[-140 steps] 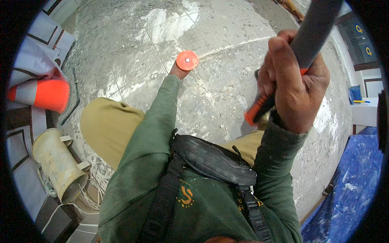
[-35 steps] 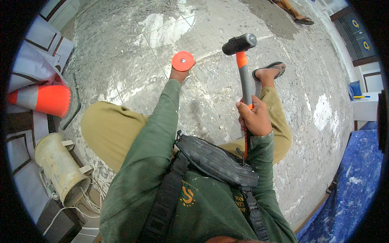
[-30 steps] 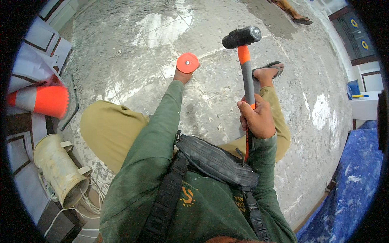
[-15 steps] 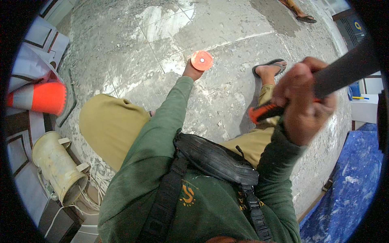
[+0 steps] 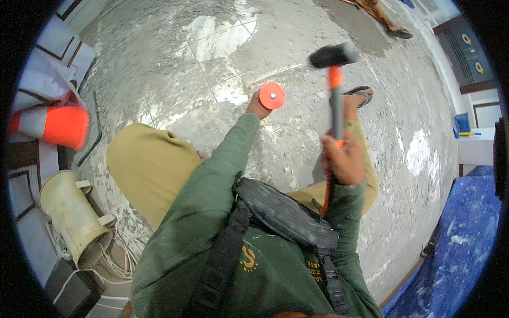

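My left hand [image 5: 256,107] is closed below the round orange hand guard [image 5: 266,97] of a chisel, out over the floor in front of me. A metal striking end shows in the middle of the guard; the chisel's shaft and tip are hidden beneath it. On the right, my right hand [image 5: 345,161] grips the handle of a hammer [image 5: 336,100]. Its handle is grey and orange, and its heavy black head is raised, ahead and to the right of the guard. The right hand is slightly blurred.
Broken bits and white patches cover the rough concrete floor [image 5: 297,32]. To the left lie an orange traffic cone [image 5: 63,126], a cream cylindrical blower [image 5: 71,212] and white cables [image 5: 124,249]. A dusty blue tarp [image 5: 450,238] covers the right side. Another person's sandalled foot [image 5: 398,33] is at the far right.
The hammer has swung from beside me at the right to a spot ahead, its head now in view. My left hand and the guard appear slightly lower and further right.
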The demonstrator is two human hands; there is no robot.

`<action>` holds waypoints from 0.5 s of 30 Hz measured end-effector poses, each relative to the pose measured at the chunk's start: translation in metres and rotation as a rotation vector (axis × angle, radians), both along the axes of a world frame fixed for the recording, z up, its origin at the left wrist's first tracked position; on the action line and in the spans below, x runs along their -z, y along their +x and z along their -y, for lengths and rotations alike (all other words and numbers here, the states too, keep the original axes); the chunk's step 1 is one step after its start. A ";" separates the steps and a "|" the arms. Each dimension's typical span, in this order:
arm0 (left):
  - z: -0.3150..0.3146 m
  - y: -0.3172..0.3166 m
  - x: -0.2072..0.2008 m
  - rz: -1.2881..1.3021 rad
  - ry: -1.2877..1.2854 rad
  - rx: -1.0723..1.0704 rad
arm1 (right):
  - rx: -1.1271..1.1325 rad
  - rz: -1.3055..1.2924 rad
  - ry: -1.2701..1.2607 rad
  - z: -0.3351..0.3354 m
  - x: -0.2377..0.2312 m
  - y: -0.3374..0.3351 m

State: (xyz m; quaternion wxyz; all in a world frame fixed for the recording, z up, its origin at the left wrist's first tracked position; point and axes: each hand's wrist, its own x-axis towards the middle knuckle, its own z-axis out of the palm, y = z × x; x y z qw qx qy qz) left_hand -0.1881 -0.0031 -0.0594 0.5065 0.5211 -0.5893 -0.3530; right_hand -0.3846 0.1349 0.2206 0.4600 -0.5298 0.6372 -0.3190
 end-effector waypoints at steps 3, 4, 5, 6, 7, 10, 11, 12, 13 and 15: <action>-0.005 -0.003 0.018 -0.012 0.015 -0.020 | 0.113 0.120 -0.144 -0.004 -0.047 0.008; -0.007 0.003 0.029 0.000 0.033 -0.045 | 0.103 0.166 -0.198 -0.004 -0.055 0.014; -0.006 0.001 0.035 -0.001 0.045 -0.055 | 0.117 0.184 -0.217 -0.004 -0.051 0.016; -0.005 -0.005 0.025 0.073 0.055 -0.048 | 0.139 0.197 -0.240 -0.003 -0.041 0.016; -0.006 -0.010 0.015 0.000 0.053 -0.023 | 0.160 0.211 -0.262 -0.003 -0.027 0.016; -0.003 -0.012 -0.004 -0.086 -0.005 -0.008 | -0.031 -0.093 -0.257 -0.009 0.072 -0.002; -0.001 -0.008 -0.002 -0.035 -0.042 -0.031 | -0.116 -0.099 -0.054 -0.009 0.092 -0.001; -0.002 -0.013 -0.019 0.005 -0.081 -0.033 | -0.194 -0.135 0.147 -0.007 0.105 0.001; -0.012 -0.014 -0.035 0.181 -0.259 0.034 | -0.144 -0.069 0.215 -0.013 0.107 -0.008; -0.023 -0.019 -0.036 0.204 -0.256 0.057 | -0.087 0.079 0.348 -0.026 0.097 -0.006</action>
